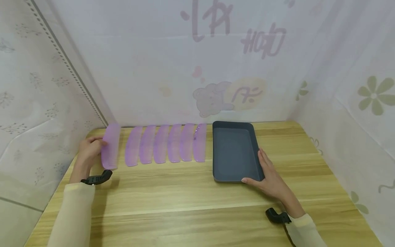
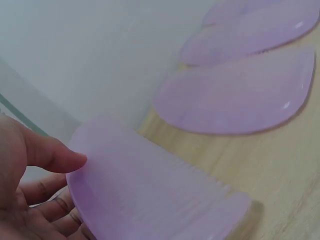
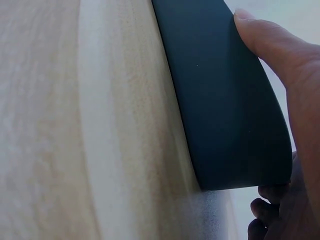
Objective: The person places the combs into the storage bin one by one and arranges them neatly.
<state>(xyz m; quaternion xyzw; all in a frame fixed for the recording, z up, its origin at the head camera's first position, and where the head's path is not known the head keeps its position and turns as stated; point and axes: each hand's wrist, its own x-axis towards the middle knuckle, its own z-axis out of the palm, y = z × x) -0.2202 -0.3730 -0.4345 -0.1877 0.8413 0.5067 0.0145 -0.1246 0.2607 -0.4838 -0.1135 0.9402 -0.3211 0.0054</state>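
At the left end of the table, my left hand (image 1: 89,150) pinches a translucent purple comb (image 1: 110,145) by its curved back. The left wrist view has the thumb on this comb's (image 2: 135,190) near face and the fingers behind it; it tilts over the wood. To its right, several matching combs (image 1: 161,144) lie in a row, teeth facing right. My right hand (image 1: 271,178) holds the near right corner of a dark grey rectangular tray (image 1: 236,178), thumb at the near rim and fingers along the right side. In the right wrist view the tray's outer wall (image 3: 225,110) hides part of the fingers.
The wood-grain table (image 1: 172,212) carries everything. A printed pale curtain (image 1: 148,68) hangs right behind its back edge and along both sides. The row's rightmost comb (image 1: 200,143) lies close to the tray's left wall. A black wrist mount sits on each arm.
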